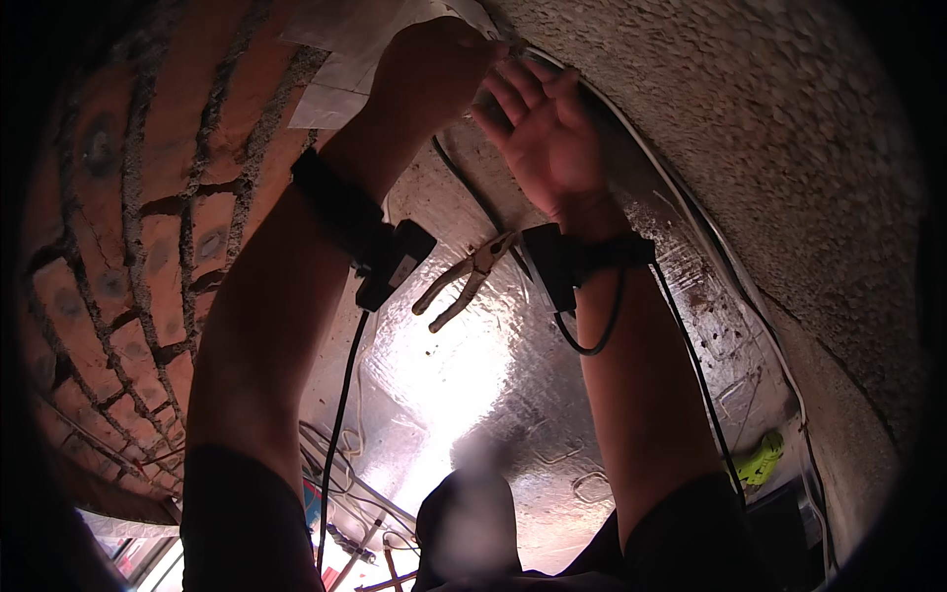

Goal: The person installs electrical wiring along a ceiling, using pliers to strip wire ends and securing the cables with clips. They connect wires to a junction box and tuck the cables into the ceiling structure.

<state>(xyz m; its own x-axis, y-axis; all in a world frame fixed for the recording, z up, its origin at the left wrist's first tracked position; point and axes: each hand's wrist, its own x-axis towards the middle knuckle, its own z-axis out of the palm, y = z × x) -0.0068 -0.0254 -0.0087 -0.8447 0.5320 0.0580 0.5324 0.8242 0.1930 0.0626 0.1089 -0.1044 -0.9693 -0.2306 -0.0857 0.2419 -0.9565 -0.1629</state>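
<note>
Beyond the pliers, where the left hand curls, its grip too hidden to tell, and the right hand is loosely spread, the pale cable, running to the pliers' right, could slip if pinched too lightly.

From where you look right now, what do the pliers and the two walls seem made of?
Pliers: probably steel, dull and worn, judging by their greyish metallic look. Left wall: likely clay brick, matte, given its reddish blocks and rough grey joints. Right wall: perhaps plaster or set pebbles, rough; the lumpy surface leaves it open.
</note>
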